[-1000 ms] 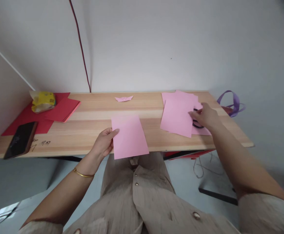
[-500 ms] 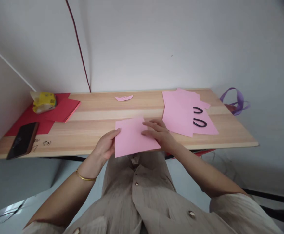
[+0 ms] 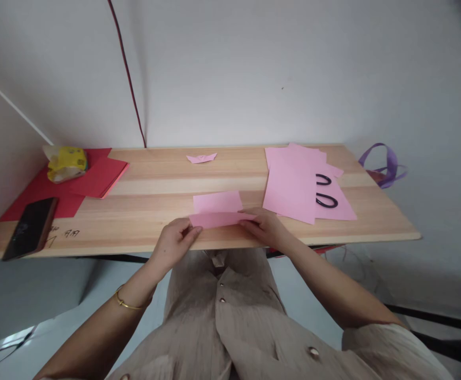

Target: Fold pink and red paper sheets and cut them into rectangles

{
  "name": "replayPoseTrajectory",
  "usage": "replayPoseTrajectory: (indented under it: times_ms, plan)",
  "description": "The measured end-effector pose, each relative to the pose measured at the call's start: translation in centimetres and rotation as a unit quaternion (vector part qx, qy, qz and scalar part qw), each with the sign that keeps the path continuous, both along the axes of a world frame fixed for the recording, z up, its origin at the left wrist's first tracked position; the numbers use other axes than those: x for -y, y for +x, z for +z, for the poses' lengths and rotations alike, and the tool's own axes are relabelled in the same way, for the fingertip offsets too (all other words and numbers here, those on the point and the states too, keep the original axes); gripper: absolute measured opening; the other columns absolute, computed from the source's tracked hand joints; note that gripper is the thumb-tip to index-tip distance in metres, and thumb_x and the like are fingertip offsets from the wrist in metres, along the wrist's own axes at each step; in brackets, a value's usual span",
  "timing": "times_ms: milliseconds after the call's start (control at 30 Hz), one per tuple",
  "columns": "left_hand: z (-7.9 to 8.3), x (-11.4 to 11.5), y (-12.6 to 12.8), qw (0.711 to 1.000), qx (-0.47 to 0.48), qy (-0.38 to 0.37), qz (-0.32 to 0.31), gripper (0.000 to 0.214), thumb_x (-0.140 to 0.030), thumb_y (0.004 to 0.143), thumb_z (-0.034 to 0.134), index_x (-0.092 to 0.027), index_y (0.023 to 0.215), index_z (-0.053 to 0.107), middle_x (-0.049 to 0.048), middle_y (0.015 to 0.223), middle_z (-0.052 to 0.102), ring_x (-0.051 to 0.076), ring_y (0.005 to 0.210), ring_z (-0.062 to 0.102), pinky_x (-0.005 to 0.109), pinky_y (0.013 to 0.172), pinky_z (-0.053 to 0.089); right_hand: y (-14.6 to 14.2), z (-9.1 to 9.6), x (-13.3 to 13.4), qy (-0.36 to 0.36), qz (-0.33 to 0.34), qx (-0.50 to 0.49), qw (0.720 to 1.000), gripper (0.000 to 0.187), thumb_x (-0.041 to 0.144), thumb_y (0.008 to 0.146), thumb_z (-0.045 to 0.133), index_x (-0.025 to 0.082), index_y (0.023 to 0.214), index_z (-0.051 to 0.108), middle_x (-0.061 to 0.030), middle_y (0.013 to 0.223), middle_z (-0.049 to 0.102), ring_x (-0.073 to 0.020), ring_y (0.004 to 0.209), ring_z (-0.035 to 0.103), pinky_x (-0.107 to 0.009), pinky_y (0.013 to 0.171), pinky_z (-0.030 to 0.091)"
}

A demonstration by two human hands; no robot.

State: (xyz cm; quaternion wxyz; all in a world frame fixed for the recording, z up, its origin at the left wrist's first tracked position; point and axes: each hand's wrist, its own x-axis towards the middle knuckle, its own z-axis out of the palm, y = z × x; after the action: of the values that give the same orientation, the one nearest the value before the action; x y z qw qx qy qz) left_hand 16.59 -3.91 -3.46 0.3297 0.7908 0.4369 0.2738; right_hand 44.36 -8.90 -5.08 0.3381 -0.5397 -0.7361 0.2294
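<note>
A sheet of pink paper point(image 3: 218, 202) lies near the table's front edge, its near part lifted and bent up toward the far side. My left hand point(image 3: 175, 240) pinches the near left corner between thumb and fingers. At the near right corner, my right hand point(image 3: 262, 227) grips the same sheet, fingers closed on its edge. Farther back, by the wall, sits a small folded pink paper piece point(image 3: 201, 158) with pointed ends, apart from both hands.
To the right lie several pink sheets point(image 3: 289, 187) with black scissors point(image 3: 326, 200) whose handles show. At left are red papers point(image 3: 99, 178), a yellow tissue pack point(image 3: 68, 163) and a dark phone point(image 3: 30, 228). A purple ribbon point(image 3: 391, 163) hangs past the table's right end.
The sheet lay nearly flat; now its near edge is raised and bent away from me. My right hand has moved from the sheet's top to its right corner, closing on it.
</note>
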Motion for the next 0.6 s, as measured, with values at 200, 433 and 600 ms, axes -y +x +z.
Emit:
replayPoseTrajectory:
  times_ms: [200,433,600]
  plan:
    - [-0.5,-1.1,0.8,0.996,0.019,-0.053,0.063,0.015,-0.035,0.083,0.062,-0.021,0.077,0.065,-0.003,0.06,0.058,0.015,0.058,0.052,0.025,0.06,0.034,-1.6,0.8,-0.4,-0.063,-0.153,0.037,0.986,0.018,0.036,0.087,0.057,0.019,0.09,0.063,-0.0053,0.077,0.067,-0.0218,0.072,0.061,-0.033,0.068,0.044]
    - [0.8,-1.9,0.7,0.992,0.004,-0.068,0.107,0.034,-0.028,0.071,0.075,-0.022,0.104,0.071,-0.0015,0.06,0.064,0.018,0.056,0.056,0.026,0.059,0.035,-2.4,0.3,-0.9,-0.033,-0.164,0.085,0.982,0.042,0.03,0.091,0.052,0.015,0.13,0.049,-0.0116,0.094,0.07,-0.0284,0.089,0.064,-0.041,0.081,0.045]
    - [1.8,-3.2,0.4,0.996,-0.038,-0.005,0.085,0.036,-0.044,0.078,0.07,-0.022,0.107,0.07,0.0041,0.082,0.068,0.019,0.071,0.06,0.027,0.066,0.04,-2.8,0.9,0.5,-0.037,-0.124,0.15,0.98,0.043,0.026,0.092,0.05,0.01,0.132,0.049,-0.0161,0.101,0.069,-0.0305,0.095,0.062,-0.043,0.085,0.044]
